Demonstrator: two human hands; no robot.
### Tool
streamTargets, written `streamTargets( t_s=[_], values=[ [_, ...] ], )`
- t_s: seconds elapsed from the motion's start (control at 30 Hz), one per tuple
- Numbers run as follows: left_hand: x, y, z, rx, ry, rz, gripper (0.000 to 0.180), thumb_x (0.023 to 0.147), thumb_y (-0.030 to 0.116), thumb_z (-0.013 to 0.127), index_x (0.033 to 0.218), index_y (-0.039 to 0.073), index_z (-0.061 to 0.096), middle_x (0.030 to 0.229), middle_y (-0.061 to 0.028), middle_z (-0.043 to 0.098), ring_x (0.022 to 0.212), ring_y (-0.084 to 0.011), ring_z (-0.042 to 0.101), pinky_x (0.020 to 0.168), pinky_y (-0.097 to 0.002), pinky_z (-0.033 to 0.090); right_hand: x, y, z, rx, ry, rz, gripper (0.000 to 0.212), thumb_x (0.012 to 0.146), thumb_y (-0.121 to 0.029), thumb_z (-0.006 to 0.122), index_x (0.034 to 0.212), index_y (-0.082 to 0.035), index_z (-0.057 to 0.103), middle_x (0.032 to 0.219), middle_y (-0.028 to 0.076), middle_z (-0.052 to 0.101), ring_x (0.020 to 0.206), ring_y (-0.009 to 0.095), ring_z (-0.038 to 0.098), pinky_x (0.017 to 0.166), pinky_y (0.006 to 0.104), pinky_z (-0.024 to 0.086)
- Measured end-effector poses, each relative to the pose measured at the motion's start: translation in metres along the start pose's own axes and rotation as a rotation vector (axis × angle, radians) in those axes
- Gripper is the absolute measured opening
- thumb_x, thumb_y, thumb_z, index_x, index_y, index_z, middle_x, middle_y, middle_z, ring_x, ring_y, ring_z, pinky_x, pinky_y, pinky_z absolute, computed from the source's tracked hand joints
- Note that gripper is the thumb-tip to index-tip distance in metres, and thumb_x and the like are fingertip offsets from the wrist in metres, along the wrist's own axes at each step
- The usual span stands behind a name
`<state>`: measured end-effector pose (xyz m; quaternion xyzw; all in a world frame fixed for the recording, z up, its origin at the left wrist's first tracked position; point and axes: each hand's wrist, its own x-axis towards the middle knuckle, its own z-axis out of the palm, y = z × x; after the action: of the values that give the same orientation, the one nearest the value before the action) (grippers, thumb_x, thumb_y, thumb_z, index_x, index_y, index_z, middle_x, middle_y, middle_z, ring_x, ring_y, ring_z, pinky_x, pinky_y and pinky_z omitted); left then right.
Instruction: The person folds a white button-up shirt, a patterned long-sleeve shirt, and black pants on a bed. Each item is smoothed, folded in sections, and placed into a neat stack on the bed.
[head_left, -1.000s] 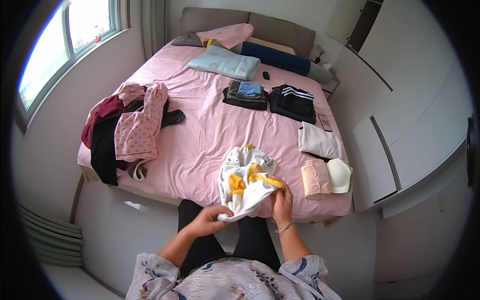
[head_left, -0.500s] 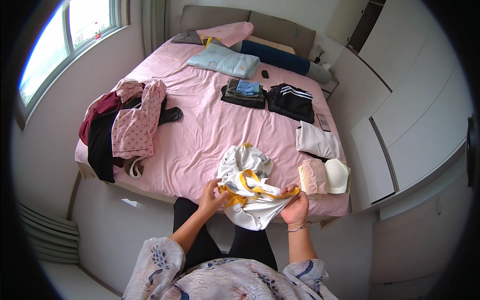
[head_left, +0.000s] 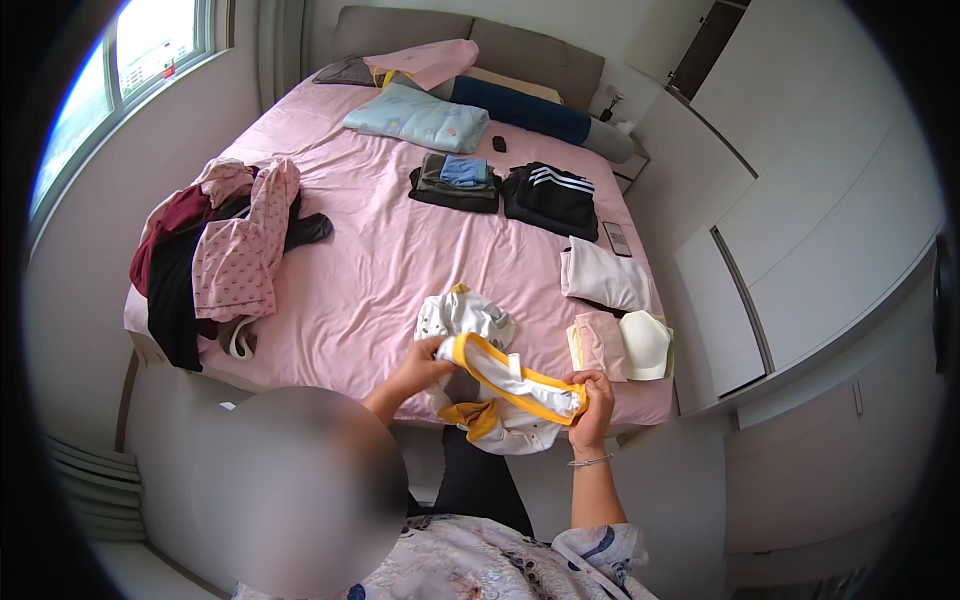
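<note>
A white garment with yellow trim [head_left: 520, 437] hangs between my two hands at the bed's near edge. Its yellow-edged opening is stretched toward me, and a small white label shows inside. My left hand [head_left: 425, 366] is closed on the left end of that opening; a blurred patch covers much of its forearm. At the opposite end, my right hand [head_left: 592, 402] grips the yellow edge, a bracelet around its wrist. Just beyond, a second bunched white piece with grey print [head_left: 465, 312] lies on the bed; whether it belongs to the same garment I cannot tell.
On the pink-sheeted bed [head_left: 350, 300], a loose heap of clothes [head_left: 240, 260] lies left. Folded dark clothes [head_left: 550, 198], a white folded garment [head_left: 603, 275], a pale bra [head_left: 645, 345] and a phone [head_left: 616, 238] lie right. A light-blue pillow [head_left: 415, 118] is farther back. White cupboards [head_left: 800, 230] stand right.
The garment's yellow-edged opening has been lifted and spread wide between my hands; before, it was bunched. My left hand has moved up and closer to the opening. The whole view has shifted slightly.
</note>
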<state>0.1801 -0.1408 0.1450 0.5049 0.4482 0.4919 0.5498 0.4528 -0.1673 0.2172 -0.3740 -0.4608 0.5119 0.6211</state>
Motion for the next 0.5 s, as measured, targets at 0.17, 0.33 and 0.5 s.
streamTargets(
  t_s=[0.17, 0.33, 0.5],
  values=[
    [-0.003, 0.055, -0.032, -0.255, 0.025, 0.156, 0.027, 0.072, -0.003, 0.065, 0.096, 0.003, 0.056, 0.088, 0.0003, 0.059, 0.081, -0.0073, 0.056, 0.074, -0.0221, 0.045, 0.000, -0.003, 0.016, -0.182, -0.166, -0.114, 0.033, 0.084, -0.028, 0.061, 0.099, 0.000, 0.050, 0.089, 0.007, 0.058, 0.079, 0.010, 0.055, 0.069, 0.0234, 0.045],
    [-0.021, 0.112, -0.059, -0.041, 0.178, 0.342, 0.018, 0.075, -0.002, 0.061, 0.086, 0.007, 0.051, 0.078, 0.0039, 0.053, 0.073, -0.0036, 0.050, 0.067, -0.0192, 0.041, 0.006, -0.004, 0.049, -1.103, -0.423, -0.503, 0.041, 0.070, -0.022, 0.073, 0.102, -0.006, 0.053, 0.093, 0.008, 0.060, 0.071, 0.024, 0.062, 0.064, 0.0327, 0.049],
    [-0.045, 0.157, -0.087, 0.013, 0.365, 0.551, 0.022, 0.070, -0.005, 0.059, 0.086, 0.006, 0.048, 0.080, 0.0021, 0.054, 0.072, -0.0040, 0.051, 0.066, -0.0183, 0.041, 0.022, 0.031, 0.024, -1.151, -0.216, -0.187, 0.018, 0.075, -0.012, 0.060, 0.092, -0.008, 0.059, 0.080, 0.015, 0.062, 0.077, 0.035, 0.059, 0.064, 0.0390, 0.048]
  ],
)
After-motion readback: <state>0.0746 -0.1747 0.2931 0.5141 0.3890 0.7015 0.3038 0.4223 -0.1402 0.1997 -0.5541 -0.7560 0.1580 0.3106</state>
